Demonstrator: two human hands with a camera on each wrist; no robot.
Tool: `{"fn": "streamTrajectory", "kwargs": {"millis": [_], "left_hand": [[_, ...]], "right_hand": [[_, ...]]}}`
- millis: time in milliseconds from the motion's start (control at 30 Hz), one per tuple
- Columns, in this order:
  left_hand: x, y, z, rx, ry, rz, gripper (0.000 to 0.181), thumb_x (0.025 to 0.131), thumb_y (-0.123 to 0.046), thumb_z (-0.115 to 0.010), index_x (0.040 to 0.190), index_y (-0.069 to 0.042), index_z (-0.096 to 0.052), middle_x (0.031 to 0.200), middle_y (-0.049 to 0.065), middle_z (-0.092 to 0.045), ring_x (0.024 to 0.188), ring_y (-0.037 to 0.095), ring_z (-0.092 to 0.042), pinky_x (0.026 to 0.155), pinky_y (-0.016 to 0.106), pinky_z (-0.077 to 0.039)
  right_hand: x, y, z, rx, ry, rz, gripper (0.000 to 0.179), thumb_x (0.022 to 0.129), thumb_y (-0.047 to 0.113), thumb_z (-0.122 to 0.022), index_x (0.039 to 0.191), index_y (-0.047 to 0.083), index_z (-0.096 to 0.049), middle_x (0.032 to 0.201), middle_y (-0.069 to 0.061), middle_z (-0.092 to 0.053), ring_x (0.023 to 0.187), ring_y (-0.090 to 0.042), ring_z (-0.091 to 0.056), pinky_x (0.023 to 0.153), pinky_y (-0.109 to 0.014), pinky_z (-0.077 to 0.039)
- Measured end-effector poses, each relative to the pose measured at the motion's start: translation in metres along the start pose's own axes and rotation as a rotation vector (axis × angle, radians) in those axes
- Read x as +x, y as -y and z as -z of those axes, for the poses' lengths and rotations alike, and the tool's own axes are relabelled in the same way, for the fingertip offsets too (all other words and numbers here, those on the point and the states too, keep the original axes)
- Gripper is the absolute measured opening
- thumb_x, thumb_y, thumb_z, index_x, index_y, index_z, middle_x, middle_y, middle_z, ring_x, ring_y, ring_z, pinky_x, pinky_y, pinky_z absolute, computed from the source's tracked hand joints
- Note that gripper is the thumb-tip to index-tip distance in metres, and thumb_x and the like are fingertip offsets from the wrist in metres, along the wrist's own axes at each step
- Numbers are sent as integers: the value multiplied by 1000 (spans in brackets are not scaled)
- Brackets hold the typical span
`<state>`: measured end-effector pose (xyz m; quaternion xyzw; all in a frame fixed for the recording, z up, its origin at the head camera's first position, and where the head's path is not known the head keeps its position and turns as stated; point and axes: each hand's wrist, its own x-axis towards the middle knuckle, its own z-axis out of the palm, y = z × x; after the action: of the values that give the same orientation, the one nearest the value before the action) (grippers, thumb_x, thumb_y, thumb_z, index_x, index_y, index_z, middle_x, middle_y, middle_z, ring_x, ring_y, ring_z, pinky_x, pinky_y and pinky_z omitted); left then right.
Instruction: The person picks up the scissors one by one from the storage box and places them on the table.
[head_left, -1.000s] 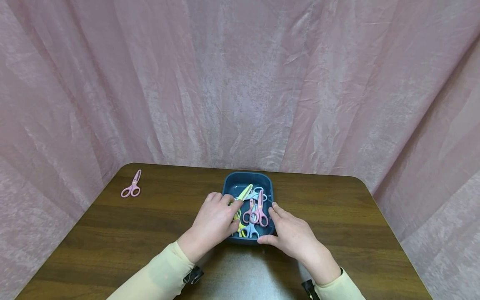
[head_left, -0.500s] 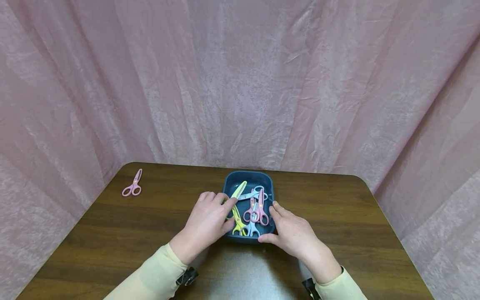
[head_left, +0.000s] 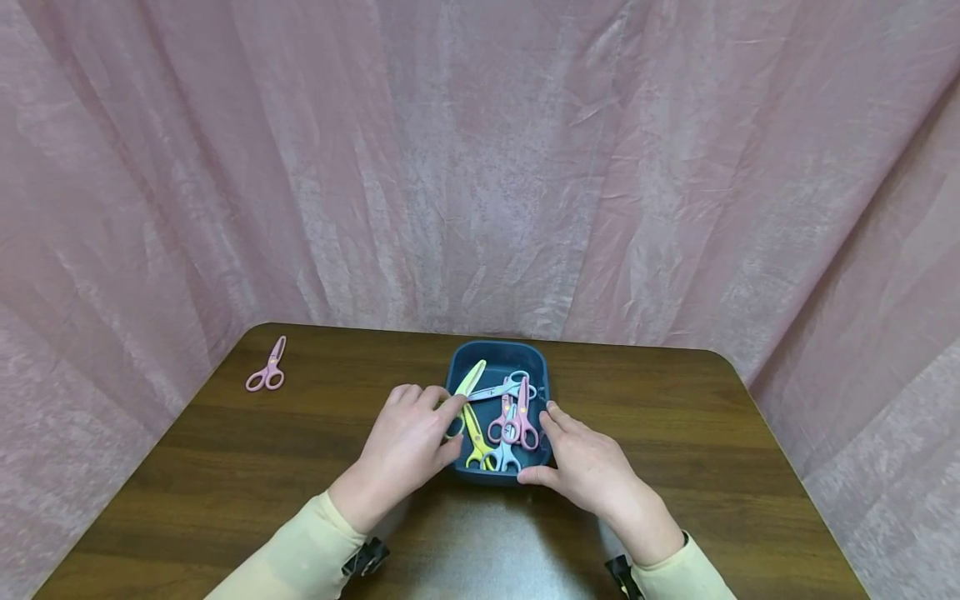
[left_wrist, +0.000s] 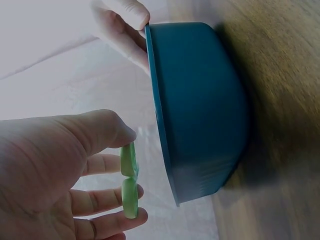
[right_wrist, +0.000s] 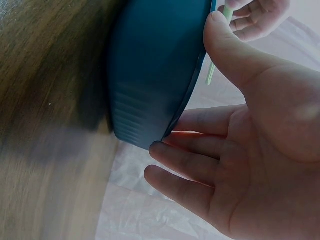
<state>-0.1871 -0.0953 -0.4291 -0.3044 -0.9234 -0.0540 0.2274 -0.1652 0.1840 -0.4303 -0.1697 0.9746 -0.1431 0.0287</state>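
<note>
My left hand [head_left: 405,442] pinches light green scissors [head_left: 471,379] by the handles, over the left side of a dark blue box [head_left: 498,343]. In the left wrist view, the green handle loops [left_wrist: 130,197] show between thumb and fingers, outside the rim. Spread around the box's near right corner, my right hand [head_left: 585,467] has its thumb at the front rim and its fairly straight fingers [right_wrist: 182,160] along the right side. Inside the box lie yellow scissors [head_left: 474,437], light blue scissors [head_left: 495,390] and pink scissors [head_left: 524,417], partly overlapping.
One pair of pink scissors [head_left: 269,368] lies apart at the far left of the brown wooden table [head_left: 675,417]. A pink curtain [head_left: 480,167] hangs behind the table and along both sides.
My left hand has shifted left with the green scissors, from over the pile to the box's left side, uncovering more of the yellow scissors. My right hand stays at the corner.
</note>
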Motion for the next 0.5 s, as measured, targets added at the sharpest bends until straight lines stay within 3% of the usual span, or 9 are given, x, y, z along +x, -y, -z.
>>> {"fn": "streamTrajectory", "kwargs": {"millis": [500], "left_hand": [[-14,7,1,0,-52,31,45,87,-28,-91,127,-12,-79,112,12,-76,100,34,-72,96,54,-54]], "right_hand": [[0,0,-1,-12,-8,3,101,88,64,-87,157,-4,-57,167,-23,-49,148,-40,-56,111,-59,-53]]}}
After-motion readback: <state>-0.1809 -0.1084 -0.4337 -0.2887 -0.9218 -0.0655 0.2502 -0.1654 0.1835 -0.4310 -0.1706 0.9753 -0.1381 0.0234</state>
